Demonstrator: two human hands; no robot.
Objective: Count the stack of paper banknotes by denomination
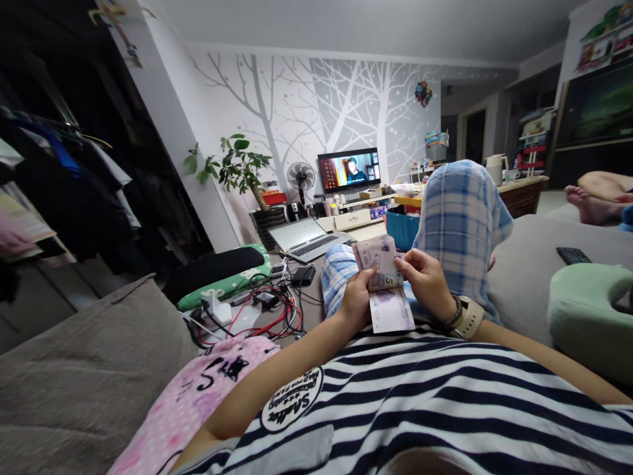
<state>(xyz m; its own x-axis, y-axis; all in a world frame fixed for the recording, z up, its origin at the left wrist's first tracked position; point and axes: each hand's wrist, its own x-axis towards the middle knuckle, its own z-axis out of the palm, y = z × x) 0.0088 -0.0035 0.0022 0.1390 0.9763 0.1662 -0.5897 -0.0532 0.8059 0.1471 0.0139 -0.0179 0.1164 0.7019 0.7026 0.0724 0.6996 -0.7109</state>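
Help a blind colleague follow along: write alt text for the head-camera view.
The left hand holds banknotes and the right hand touches their edge, near a striped shirt. Beyond, a laptop stands open and a television is lit.

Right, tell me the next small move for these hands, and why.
Probably the right hand should ease a single sheet down from the banknotes: it is at their right edge, the left hand holds the opposite side, and a lower note already extends toward the striped shirt.
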